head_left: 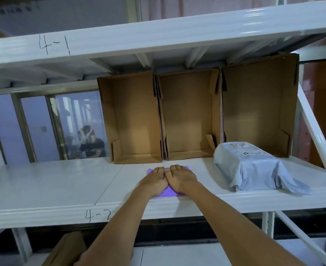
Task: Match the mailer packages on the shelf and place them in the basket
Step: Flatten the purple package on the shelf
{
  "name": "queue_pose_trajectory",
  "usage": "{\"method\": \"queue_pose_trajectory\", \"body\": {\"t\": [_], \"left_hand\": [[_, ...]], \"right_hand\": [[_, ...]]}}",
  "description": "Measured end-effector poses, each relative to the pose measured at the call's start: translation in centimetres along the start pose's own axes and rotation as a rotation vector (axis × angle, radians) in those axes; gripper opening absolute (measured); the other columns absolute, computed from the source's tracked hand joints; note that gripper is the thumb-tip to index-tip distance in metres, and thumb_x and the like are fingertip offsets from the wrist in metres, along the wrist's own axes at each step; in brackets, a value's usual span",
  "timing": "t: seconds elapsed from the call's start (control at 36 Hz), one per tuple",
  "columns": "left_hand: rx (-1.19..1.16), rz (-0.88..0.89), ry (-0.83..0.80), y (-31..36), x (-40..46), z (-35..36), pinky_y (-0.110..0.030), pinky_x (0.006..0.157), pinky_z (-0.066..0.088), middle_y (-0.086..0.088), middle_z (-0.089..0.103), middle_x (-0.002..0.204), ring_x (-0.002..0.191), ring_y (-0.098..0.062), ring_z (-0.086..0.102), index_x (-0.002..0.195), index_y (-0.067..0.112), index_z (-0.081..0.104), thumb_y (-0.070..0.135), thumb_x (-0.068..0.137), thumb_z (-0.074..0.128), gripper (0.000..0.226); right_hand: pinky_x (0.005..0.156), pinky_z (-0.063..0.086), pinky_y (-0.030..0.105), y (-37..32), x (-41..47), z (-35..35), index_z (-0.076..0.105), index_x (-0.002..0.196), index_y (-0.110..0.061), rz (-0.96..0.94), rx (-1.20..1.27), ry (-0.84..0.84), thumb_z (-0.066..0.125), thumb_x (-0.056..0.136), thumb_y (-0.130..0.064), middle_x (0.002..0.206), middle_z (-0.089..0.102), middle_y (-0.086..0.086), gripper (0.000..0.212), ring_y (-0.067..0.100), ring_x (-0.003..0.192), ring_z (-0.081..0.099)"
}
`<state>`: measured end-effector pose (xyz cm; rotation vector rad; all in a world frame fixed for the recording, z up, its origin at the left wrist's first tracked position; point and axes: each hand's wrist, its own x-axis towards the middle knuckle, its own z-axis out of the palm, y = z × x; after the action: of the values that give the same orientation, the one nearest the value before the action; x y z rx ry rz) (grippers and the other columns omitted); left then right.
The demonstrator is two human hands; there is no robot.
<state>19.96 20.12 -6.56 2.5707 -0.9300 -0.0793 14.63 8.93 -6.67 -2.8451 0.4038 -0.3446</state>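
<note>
A flat purple mailer (167,193) lies on the white shelf (62,187) marked 4-2, near its front edge. My left hand (154,181) and my right hand (181,179) rest side by side, palms down, on top of it and hide most of it. The fingers lie flat and point toward the back; whether they grip the mailer I cannot tell. To the right a bulky grey mailer package (248,167) sits on the same shelf, apart from my hands. No basket is in view.
Three open cardboard boxes stand on their sides at the back of the shelf: left (133,120), middle (189,116), right (258,106). The shelf above (158,33) is marked 4-1. A white diagonal brace (315,135) crosses at right. A person sits behind the glass at left.
</note>
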Motion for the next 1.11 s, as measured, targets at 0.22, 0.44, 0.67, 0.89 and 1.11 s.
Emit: {"method": "queue_pose_trajectory", "body": {"t": [0.22, 0.44, 0.67, 0.89, 1.11], "left_hand": [[0.021, -0.006, 0.036, 0.1, -0.2, 0.2, -0.036, 0.105, 0.036, 0.0, 0.042, 0.142, 0.126, -0.02, 0.043, 0.138, 0.022, 0.037, 0.044, 0.099, 0.028, 0.046], [0.19, 0.038, 0.04, -0.4, -0.2, 0.7, -0.036, 0.117, 0.021, -0.004, 0.029, 0.147, 0.136, -0.019, 0.029, 0.147, 0.018, 0.023, 0.037, 0.1, 0.024, 0.051], [0.247, -0.024, 0.003, -0.1, -0.3, 0.7, -0.036, 0.12, 0.013, -0.001, 0.006, 0.16, 0.147, -0.019, 0.011, 0.154, 0.02, 0.002, 0.045, 0.099, 0.025, 0.064], [0.216, -0.067, -0.006, 0.4, -0.9, 0.1, -0.035, 0.119, 0.018, 0.002, 0.006, 0.161, 0.146, -0.02, 0.017, 0.153, 0.022, 0.002, 0.04, 0.1, 0.028, 0.062], [0.263, -0.078, -0.005, 0.7, -1.5, -0.1, -0.036, 0.116, 0.025, -0.003, 0.016, 0.157, 0.143, -0.022, 0.023, 0.152, 0.021, 0.004, 0.042, 0.098, 0.035, 0.065]], "right_hand": [[0.11, 0.031, 0.035, 0.0, -0.2, 0.0, 0.041, 0.142, -0.011, 0.002, -0.033, -0.001, 0.014, 0.103, -0.038, 0.145, 0.044, 0.007, 0.054, 0.022, 0.133, 0.039], [0.114, 0.024, 0.033, 0.0, -0.6, 0.2, 0.035, 0.144, -0.014, -0.04, -0.039, 0.021, 0.014, 0.104, -0.04, 0.148, 0.039, 0.006, 0.053, 0.02, 0.137, 0.033], [0.121, 0.008, 0.037, -0.2, -0.9, 0.4, 0.009, 0.156, -0.016, -0.011, -0.062, -0.057, 0.007, 0.103, -0.045, 0.162, 0.009, 0.004, 0.06, 0.021, 0.149, 0.006], [0.121, -0.001, 0.039, -0.5, -2.1, 0.0, -0.008, 0.155, -0.014, 0.058, -0.041, -0.133, 0.005, 0.101, -0.051, 0.161, -0.016, 0.01, 0.066, 0.024, 0.15, -0.011], [0.12, -0.004, 0.039, -1.0, -5.8, -1.4, -0.012, 0.154, -0.015, 0.014, -0.042, -0.262, 0.003, 0.1, -0.053, 0.16, -0.016, 0.013, 0.068, 0.024, 0.149, -0.015]]}}
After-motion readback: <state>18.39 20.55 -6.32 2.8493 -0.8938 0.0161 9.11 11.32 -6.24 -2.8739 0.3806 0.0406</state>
